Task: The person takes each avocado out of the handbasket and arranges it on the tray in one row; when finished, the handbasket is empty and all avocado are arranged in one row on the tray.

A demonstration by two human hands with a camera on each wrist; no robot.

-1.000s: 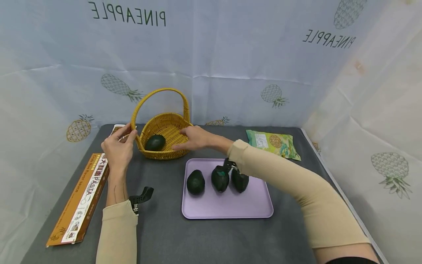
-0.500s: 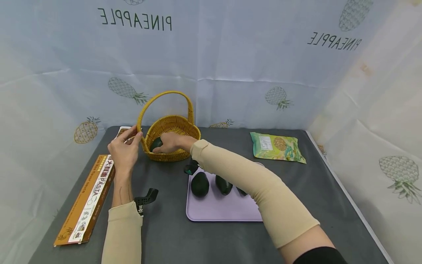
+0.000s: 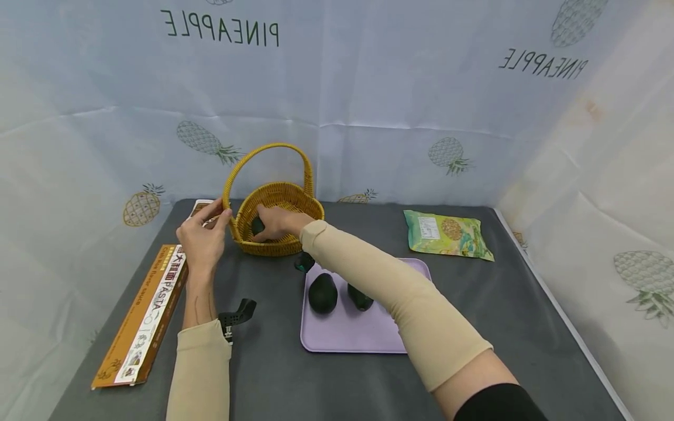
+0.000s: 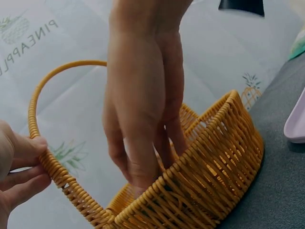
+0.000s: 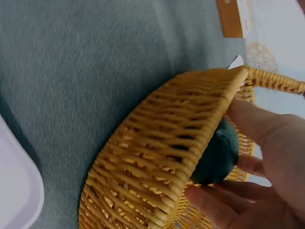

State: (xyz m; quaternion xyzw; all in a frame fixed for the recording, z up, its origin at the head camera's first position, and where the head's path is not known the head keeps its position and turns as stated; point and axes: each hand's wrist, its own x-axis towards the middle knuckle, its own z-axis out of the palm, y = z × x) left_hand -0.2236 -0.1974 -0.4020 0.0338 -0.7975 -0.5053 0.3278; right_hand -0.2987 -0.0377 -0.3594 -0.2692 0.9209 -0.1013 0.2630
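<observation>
A yellow wicker basket with an arched handle stands at the back of the table. My left hand pinches the base of the handle on the basket's left side; thumb and fingers on it show in the left wrist view. Inside the basket, my right hand holds a dark green avocado, thumb on one side and fingers on the other. The basket wall hides part of that avocado in the right wrist view. Two more avocados are visible on the lilac tray: one whole, one partly behind the right sleeve.
A long pasta box lies along the table's left side, its far end behind the left hand. At the back right lies a green and yellow packet. A pineapple-print curtain hangs behind the table. The right arm crosses above the tray.
My right hand has moved left inside the basket and taken hold of the avocado there, which then shifts slightly right. The left hand stays on the handle. The head view has shifted a little.
</observation>
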